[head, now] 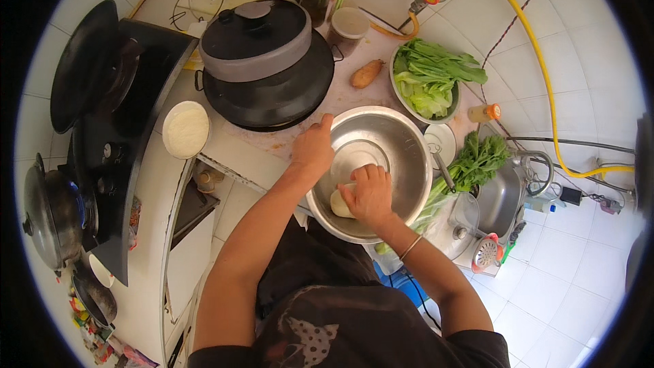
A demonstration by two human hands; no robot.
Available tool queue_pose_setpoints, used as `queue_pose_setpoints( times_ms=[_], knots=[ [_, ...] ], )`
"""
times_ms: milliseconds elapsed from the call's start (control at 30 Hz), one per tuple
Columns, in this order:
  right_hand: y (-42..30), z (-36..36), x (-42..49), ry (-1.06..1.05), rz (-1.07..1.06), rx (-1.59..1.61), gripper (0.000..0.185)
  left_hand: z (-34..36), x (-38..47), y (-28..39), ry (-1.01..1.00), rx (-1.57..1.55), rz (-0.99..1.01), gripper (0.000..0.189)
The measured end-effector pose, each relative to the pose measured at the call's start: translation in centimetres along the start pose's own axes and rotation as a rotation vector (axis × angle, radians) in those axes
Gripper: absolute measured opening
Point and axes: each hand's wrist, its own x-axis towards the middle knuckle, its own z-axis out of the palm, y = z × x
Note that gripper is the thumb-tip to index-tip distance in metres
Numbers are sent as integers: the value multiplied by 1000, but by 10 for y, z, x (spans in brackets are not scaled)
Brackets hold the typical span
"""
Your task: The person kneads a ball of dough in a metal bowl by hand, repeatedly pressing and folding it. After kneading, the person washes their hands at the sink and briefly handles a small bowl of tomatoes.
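Note:
A wide stainless steel basin [409, 163] stands before me at the counter's front edge. At its left rim is my left hand [313, 147], the thumb side against the metal and the other fingers partly hidden. Inside the basin, my right hand [369, 191] rests on a smooth pale lump of dough [339, 203], its fingers curled over the far side. Part of the dough is covered by that hand. A bracelet circles the right wrist.
Left of the basin are a bowl of white powder [186, 129] and a large lidded black pot [255, 61]. Leafy greens fill a bowl [400, 91] behind it, near a brown tuber [367, 73]. Celery [472, 166], a glass lid [460, 230] and a sink [498, 204] lie right.

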Motion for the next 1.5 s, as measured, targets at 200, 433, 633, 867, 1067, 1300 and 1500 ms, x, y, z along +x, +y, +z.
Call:
queue_pose_setpoints(
  times_ms=[200, 433, 633, 867, 1067, 1300, 1500],
  knots=[
    [10, 40, 2, 52, -196, -86, 23, 3, -2, -3, -14, -8, -5, 39],
    [23, 65, 55, 40, -185, -67, 15, 6, 1, -3, -1, -9, 3, 37],
    [13, 26, 54, -4, -84, 32, 27, -1, 1, 0, -6, 18, 30, 40],
    [9, 17, -17, -15, -178, -80, 39, 1, 0, 0, -21, -29, -9, 40],
    [19, 55, 16, -19, -120, -75, 37, 8, 3, -3, -14, 13, 3, 39],
    [15, 14, 11, 30, -8, 22, 37, -6, 5, -3, 1, 37, -38, 48],
    [-23, 6, 4, -114, -97, -186, 73, -5, 0, -7, 21, 14, -4, 51]
  ],
)
